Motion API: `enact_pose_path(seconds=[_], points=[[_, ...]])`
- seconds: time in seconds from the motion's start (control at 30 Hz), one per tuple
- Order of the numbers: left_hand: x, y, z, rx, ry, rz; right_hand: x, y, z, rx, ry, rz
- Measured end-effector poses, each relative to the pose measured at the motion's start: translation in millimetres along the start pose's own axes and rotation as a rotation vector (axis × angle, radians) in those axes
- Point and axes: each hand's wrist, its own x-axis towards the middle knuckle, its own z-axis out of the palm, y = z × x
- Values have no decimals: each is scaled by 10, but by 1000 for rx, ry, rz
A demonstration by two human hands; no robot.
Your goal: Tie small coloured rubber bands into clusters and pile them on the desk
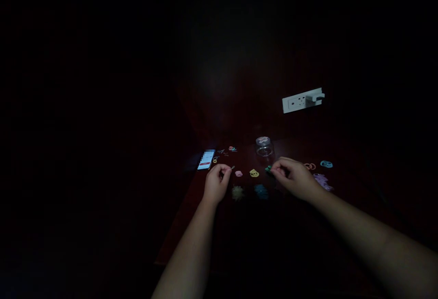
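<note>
My left hand (217,181) is closed in a pinch, with a small pale elastic band (233,167) poking out at the fingertips. Green hair ties (268,169) lie at the fingertips of my right hand (291,176), whose thumb and fingers are pinched together on them. Between both hands sit a pink hair tie bunch (238,173) and a yellow bunch (254,173). Closer to me are a pale yellowish pile (237,193) and a blue pile (261,191). Dim light blurs the finer details.
A lidded clear jar (264,147) stands at the back of the dark table. A lit phone (205,159) lies left, near mixed bands (232,149). Orange ties (310,166), blue ties (326,164) and a purple pile (322,182) lie right. A wall socket (302,100) holds a plug.
</note>
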Motion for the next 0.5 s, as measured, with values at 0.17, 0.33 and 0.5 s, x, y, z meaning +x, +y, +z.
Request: enact_pose_path(seconds=[0.17, 0.33, 0.5], points=[[-283, -47, -41, 81, -111, 1, -5, 7, 36, 4, 1, -12], [-439, -57, 14, 183, -146, 15, -5, -4, 37, 37, 9, -19], [-433, -71, 37, 268, -140, 50, -14, -20, 38, 42, 44, -20]])
